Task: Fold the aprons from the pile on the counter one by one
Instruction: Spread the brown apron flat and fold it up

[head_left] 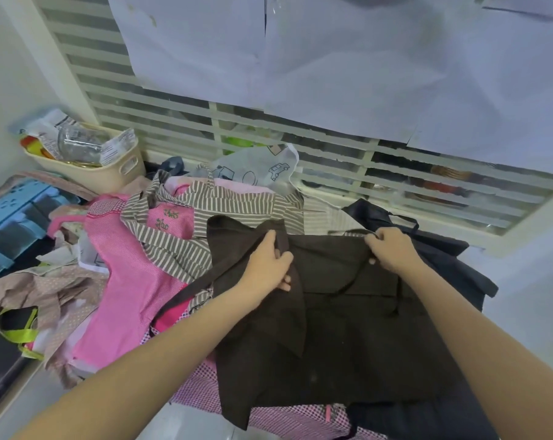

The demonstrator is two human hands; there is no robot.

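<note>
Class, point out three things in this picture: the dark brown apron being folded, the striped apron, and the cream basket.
dark brown apron (348, 344): head view, flat middle panel.
striped apron (237, 201): head view, upper band.
cream basket (110, 177): head view, front wall.

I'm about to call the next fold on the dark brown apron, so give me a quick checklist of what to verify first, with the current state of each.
1. Left hand grips the brown apron at its upper left edge: ok.
2. Right hand pinches the apron's upper right corner by the strap: ok.
3. Apron lies flat: not ok, the left flap is folded over and creased.
4. Apron is clear of the pile: not ok, it lies on the striped apron and the pink checked cloth.
5. Long tie is tucked in: not ok, it trails left.
6. Bare counter for folding: cannot tell.
</note>
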